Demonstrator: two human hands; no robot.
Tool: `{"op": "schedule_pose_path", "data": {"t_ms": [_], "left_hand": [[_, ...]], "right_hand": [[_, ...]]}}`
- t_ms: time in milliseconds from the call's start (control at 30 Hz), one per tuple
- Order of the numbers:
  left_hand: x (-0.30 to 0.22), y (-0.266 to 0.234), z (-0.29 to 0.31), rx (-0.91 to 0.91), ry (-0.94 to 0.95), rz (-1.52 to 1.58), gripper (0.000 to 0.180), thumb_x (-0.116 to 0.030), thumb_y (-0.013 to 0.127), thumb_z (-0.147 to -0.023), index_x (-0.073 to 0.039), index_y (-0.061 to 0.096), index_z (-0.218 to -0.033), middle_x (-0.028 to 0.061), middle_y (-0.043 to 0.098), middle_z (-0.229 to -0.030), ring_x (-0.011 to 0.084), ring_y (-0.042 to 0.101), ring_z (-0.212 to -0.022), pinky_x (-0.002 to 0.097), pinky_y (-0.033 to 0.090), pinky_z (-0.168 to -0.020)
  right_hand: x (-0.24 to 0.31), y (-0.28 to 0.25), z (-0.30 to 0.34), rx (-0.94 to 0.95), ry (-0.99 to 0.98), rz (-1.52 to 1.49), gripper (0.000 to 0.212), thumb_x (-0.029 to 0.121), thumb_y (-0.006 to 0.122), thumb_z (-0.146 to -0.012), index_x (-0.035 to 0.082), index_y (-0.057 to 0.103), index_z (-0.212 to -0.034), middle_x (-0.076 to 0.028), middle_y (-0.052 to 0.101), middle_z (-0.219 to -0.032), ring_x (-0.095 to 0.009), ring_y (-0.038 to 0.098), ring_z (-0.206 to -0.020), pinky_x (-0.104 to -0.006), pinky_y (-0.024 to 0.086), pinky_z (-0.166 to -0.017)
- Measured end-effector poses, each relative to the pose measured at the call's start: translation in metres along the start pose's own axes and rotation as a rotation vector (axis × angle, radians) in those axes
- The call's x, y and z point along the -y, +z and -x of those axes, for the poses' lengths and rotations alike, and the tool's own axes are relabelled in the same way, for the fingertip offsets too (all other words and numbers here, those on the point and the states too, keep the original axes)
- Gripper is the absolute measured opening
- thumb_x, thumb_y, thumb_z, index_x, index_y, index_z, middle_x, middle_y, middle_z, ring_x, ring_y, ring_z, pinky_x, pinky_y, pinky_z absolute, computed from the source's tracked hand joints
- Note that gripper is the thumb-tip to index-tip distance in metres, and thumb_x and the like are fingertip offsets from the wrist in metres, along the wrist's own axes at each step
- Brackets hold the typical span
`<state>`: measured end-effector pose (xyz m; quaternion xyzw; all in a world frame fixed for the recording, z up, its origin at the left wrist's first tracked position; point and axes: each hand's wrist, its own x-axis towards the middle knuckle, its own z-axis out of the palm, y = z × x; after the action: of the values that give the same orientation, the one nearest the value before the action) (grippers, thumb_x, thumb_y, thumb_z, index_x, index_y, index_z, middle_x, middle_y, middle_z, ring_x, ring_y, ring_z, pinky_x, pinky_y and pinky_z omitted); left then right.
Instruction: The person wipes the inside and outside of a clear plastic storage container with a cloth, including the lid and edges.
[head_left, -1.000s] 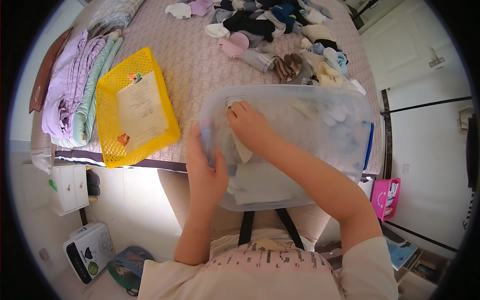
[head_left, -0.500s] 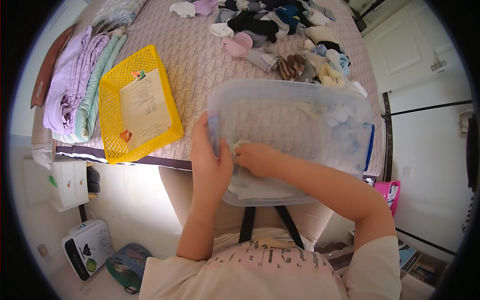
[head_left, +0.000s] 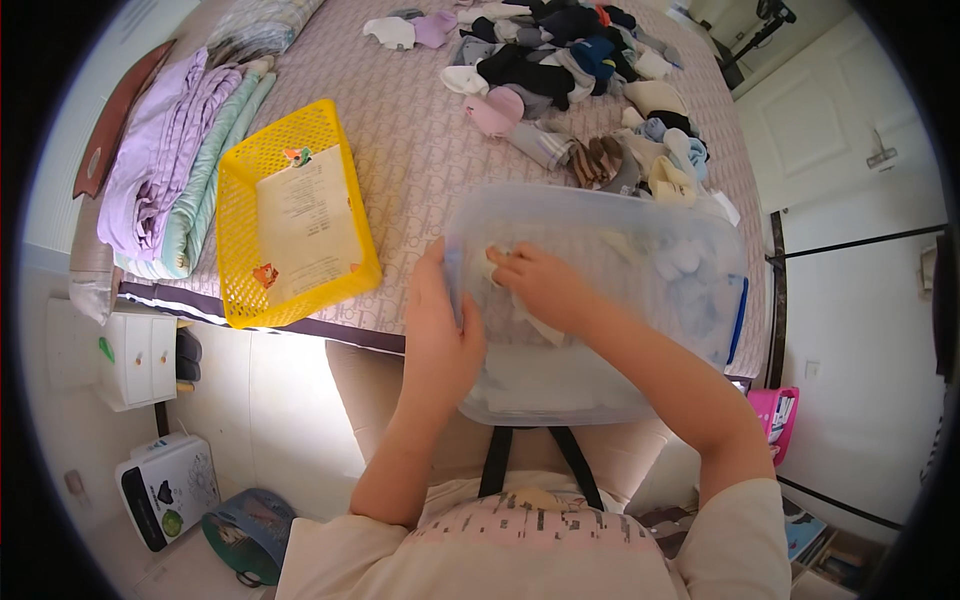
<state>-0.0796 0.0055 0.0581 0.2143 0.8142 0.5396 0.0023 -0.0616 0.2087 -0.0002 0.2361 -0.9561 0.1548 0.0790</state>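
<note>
Translucent rectangular plastic storage bin [head_left: 640, 300], at the near edge of the mauve-covered bed [head_left: 420, 140], over the person's lap. Left hand [head_left: 440, 335] clasps its left wall. Right hand [head_left: 540, 285] inside, fingers pinching a pale cloth item [head_left: 492, 262]. Yellow perforated plastic basket [head_left: 240, 240] well left; heap of mixed socks [head_left: 570, 80] beyond.

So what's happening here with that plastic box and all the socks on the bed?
A person sits at the edge of a bed, with a clear plastic storage tub partly on their lap. Their left hand grips the tub's near-left wall, while the right hand reaches inside, touching pale folded items. On the patterned bedspread lie a loose heap of mixed socks, a yellow mesh basket holding a printed sheet, and folded pastel bedding.
</note>
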Motion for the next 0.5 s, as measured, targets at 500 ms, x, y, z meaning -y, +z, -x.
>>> {"op": "schedule_pose_path", "data": {"t_ms": [500], "left_hand": [[-0.006, 0.002, -0.003, 0.031, 0.065, 0.074, 0.058, 0.010, 0.050, -0.084, 0.007, 0.036, -0.140, 0.0284, 0.048, -0.132, 0.0464, 0.049, -0.122, 0.0448, 0.041, -0.105]], "right_hand": [[-0.013, -0.010, -0.002, -0.064, 0.056, 0.150, 0.024, 0.007, 0.062, -0.077, 0.006, 0.061, -0.101, -0.012, 0.064, -0.122, -0.027, 0.062, -0.106, -0.0357, 0.055, -0.085]]}}
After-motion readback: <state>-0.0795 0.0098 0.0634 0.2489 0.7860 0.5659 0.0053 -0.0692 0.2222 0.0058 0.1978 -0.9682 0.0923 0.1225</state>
